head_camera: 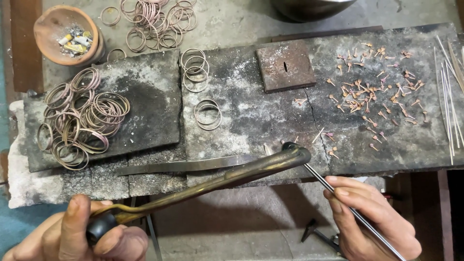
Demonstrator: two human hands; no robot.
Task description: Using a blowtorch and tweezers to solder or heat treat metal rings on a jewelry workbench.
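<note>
Left hand (92, 232) clamped the torch (208, 181); right hand (372, 217) pinched a rod (338, 195). Flame might scatter pins (372, 92) at two o'clock.

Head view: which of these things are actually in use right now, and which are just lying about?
In use:
- brass torch pipe, in the left hand
- thin metal rod, in the right hand

Lying about:
- wire rings
- small pins
- clay bowl
- flat blade
- square metal block

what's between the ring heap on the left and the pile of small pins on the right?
Head view: two small ring stacks, then a square metal block with a slot, on the sooty slab. Ring heap; pins.
</note>
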